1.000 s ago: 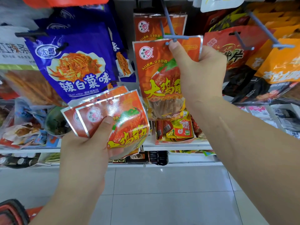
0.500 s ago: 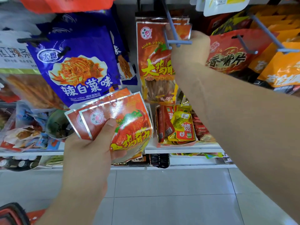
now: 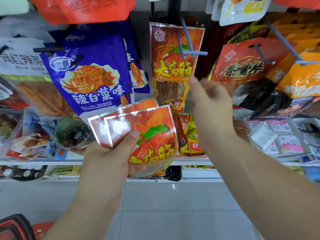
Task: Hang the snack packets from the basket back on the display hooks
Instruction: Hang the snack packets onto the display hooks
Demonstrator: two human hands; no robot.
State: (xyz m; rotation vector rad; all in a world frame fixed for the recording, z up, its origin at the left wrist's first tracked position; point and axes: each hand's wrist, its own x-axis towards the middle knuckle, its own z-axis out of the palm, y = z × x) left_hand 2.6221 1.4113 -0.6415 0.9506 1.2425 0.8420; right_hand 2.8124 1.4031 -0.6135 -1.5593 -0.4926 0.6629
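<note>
My left hand (image 3: pixel 110 158) grips a small fan of orange-red snack packets (image 3: pixel 152 135), thumb pressed on the front one. A matching orange-red packet (image 3: pixel 171 66) hangs on the grey display hook (image 3: pixel 188 49) above. My right hand (image 3: pixel 211 108) is blurred with motion, below the hook and just right of the hanging packet. It holds nothing, its fingers loosely curled. A corner of the red-and-black basket (image 3: pixel 12 226) shows at the bottom left.
Purple packets (image 3: pixel 88 77) hang on the left and red packets (image 3: pixel 245 63) and orange packets (image 3: pixel 299 78) hang on hooks at the right. A white shelf (image 3: pixel 192 163) below carries small snack packs. Grey floor tiles lie beneath.
My right hand slid the packet back along the hook, let go of it and dropped down towards the packets in my left hand. The left hand stayed put.
</note>
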